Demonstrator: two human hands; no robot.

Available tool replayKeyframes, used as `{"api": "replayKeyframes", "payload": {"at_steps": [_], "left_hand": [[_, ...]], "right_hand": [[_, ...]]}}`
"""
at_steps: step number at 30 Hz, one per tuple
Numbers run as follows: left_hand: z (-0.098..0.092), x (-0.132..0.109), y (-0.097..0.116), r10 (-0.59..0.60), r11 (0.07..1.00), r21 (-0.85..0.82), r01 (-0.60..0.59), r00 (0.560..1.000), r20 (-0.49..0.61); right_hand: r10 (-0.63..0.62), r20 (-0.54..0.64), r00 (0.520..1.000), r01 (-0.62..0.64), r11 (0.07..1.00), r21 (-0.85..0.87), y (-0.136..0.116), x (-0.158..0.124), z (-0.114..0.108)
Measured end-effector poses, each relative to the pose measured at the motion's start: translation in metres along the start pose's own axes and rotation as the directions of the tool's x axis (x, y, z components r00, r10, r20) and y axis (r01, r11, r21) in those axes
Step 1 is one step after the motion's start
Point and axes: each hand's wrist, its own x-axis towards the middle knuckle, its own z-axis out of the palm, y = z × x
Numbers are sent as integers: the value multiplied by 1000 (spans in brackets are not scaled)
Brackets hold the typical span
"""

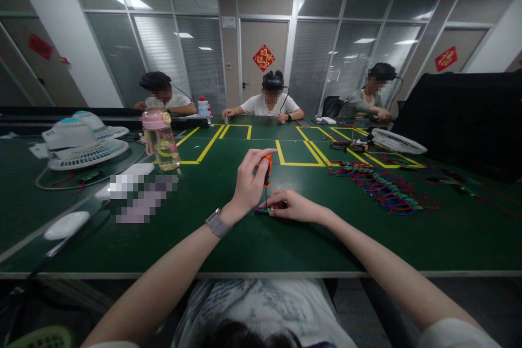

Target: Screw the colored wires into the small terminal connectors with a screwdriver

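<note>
My left hand (249, 176), with a grey watch at its wrist, is closed around an orange and black screwdriver (267, 172). The screwdriver stands upright, its thin shaft pointing down at a small green circuit board (264, 210) on the table. Whether the tip sits in a screw is too small to tell. Low over the table, my right hand (291, 205) pinches the right end of that board with thumb and fingers. Part of the board is hidden behind these fingers.
On the green table (228, 250), several circuit boards with red and blue wires (379, 187) lie at right. A pink-lidded bottle (161, 141), white fan parts (87, 144) and a white oval piece (67, 225) stand at left. Three people sit across. A black screen (468, 125) rises at right.
</note>
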Motion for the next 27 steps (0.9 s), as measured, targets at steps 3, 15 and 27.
{"api": "replayKeyframes", "payload": {"at_steps": [3,15,27], "left_hand": [[0,0,0,0,1000,-4,0,1000,0],[0,0,-1,4,1000,-8,-4,1000,-2],[0,-1,-1,-16,999,-31,16,1000,0]], "right_hand": [[1,3,1000,-1,1000,10,-1,0,0],[8,-5,1000,-8,1000,5,-1,0,0],[12,-4,1000,-12,1000,6,-1,0,0]]}}
